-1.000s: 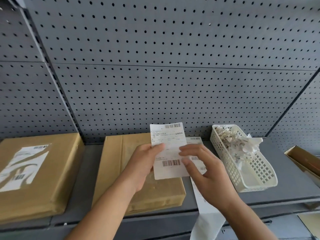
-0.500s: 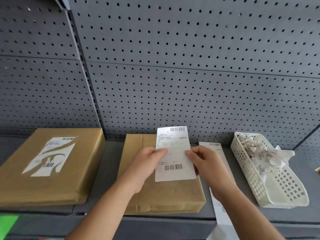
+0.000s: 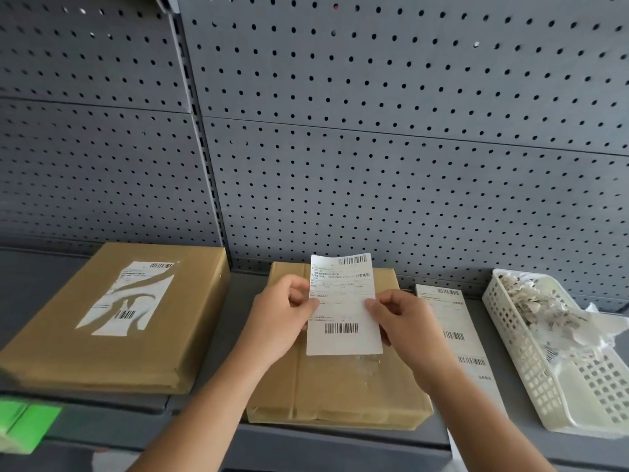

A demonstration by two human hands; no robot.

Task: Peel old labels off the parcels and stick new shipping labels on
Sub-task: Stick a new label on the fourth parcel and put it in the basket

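Two bare hands meet low in the view. The left hand (image 3: 279, 321) pinches the left edge of a white rectangular paper shipping label printed with barcodes (image 3: 343, 315) between thumb and curled fingers, and the right hand (image 3: 405, 325) pinches the right edge likewise, so the sheet stands upright and fairly flat. Directly beneath lies a flat brown cardboard parcel (image 3: 340, 386) on the grey metal shelf (image 3: 245, 294), with a pale scuffed patch on its top just below the label. Whether the label's lower edge touches the cardboard cannot be told, nor whether its backing is off. The step in hand looks like sticking it down. It would go best with the sheet kept taut, squared to the parcel's sides, one short edge laid first over the scuffed patch, then smoothed outward so no bubble or crease crosses a barcode. At three o'clock from the parcel lies a long white strip of further labels (image 3: 456, 335), and beyond it a white plastic lattice basket (image 3: 520, 356) holding torn paper scraps (image 3: 534, 301). At nine o'clock sits a second brown cardboard parcel (image 3: 102, 352) bearing a half-torn white label (image 3: 132, 298). At twelve o'clock rises the grey perforated back panel (image 3: 374, 165).
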